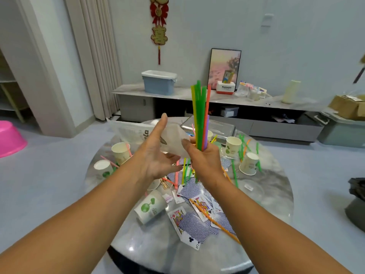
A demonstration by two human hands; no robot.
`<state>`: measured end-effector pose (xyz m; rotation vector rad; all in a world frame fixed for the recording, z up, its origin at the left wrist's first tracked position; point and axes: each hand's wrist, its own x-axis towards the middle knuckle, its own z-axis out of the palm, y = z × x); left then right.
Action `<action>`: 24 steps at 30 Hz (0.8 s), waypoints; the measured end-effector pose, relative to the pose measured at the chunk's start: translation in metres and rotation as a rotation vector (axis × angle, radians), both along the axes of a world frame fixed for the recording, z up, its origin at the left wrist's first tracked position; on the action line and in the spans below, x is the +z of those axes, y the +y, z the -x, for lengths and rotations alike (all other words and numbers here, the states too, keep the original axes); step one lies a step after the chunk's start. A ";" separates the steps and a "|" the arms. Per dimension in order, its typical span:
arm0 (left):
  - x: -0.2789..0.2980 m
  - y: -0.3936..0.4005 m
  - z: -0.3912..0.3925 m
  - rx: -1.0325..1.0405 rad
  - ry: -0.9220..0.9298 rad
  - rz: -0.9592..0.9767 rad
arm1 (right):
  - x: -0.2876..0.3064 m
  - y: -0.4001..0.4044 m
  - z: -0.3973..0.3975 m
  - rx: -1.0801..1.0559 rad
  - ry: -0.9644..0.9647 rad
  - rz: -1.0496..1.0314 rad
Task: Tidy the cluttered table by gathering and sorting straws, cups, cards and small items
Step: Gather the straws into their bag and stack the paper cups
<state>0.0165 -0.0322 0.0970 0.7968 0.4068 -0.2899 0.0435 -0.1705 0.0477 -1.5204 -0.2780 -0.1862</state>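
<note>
Straws gathered, table still littered.
My right hand (204, 157) grips an upright straw bundle (200, 115) above the table (266, 186); my left hand (156, 153), fingers spread, touches a clear bag (173, 139). Cups (249, 163), cards (194, 227), stray straws remain.

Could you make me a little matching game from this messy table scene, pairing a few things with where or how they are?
Things:
1. bundle of straws
2. paper cup with the green print
3. long orange straw
4. blue bin

States:
A. lying on its side on the table
B. standing on the low shelf by the wall
C. held upright in the right hand
D. lying across the playing cards

Pairs: 1-C, 2-A, 3-D, 4-B
</note>
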 end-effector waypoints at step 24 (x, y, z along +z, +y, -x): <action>-0.048 -0.047 0.017 0.435 -0.067 0.290 | -0.001 0.007 -0.015 -0.063 0.457 -0.887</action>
